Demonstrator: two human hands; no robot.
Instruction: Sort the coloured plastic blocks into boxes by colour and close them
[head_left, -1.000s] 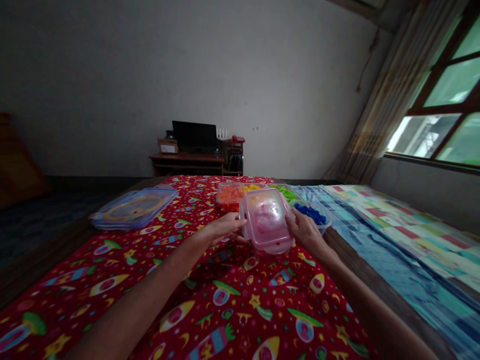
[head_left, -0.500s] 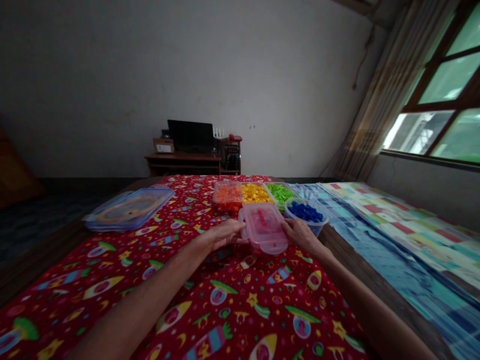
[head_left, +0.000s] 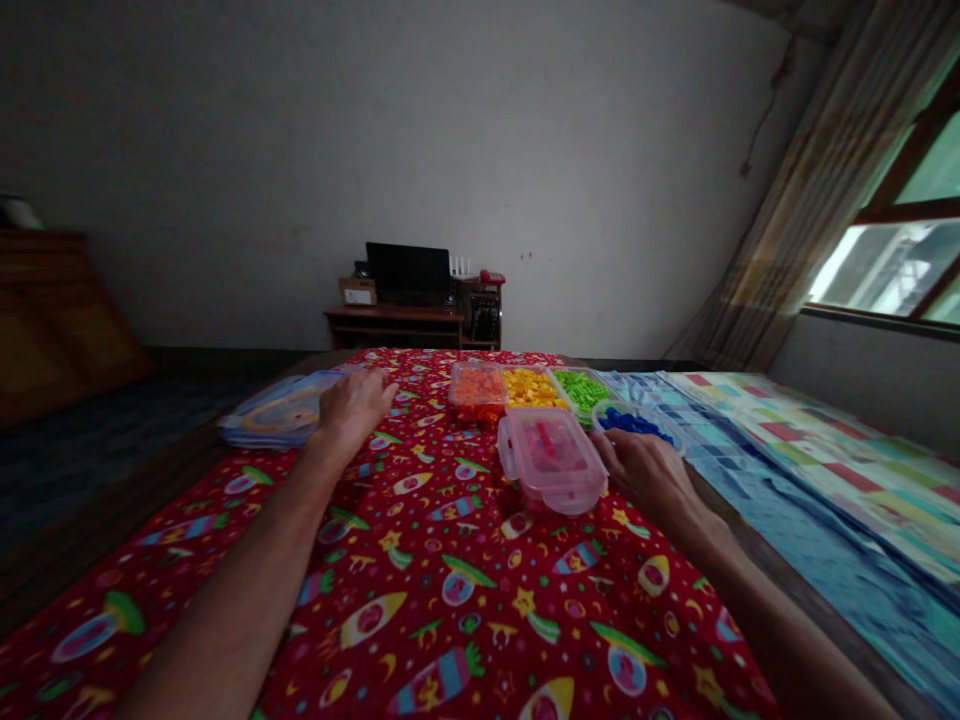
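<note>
A lidded clear box with red pieces inside (head_left: 553, 460) rests on the red patterned cloth (head_left: 465, 580). My right hand (head_left: 646, 472) lies against its right side with the fingers spread. Far to the left, my left hand (head_left: 351, 405) reaches over the cloth, palm down and fingers loosely curled, touching the near edge of a stack of clear lids (head_left: 281, 412). It holds nothing that I can see.
Behind the lidded box stand open tubs of orange pieces (head_left: 478, 388), yellow pieces (head_left: 529, 387), green pieces (head_left: 583, 387) and blue pieces (head_left: 630, 424). A checked blue cloth (head_left: 787, 470) covers the surface to the right. A desk with a monitor (head_left: 409, 275) stands at the far wall.
The lidded box has come down from my hands onto the cloth. My left hand let go of it and moved left to the stack of lids. My right hand stays beside the box.
</note>
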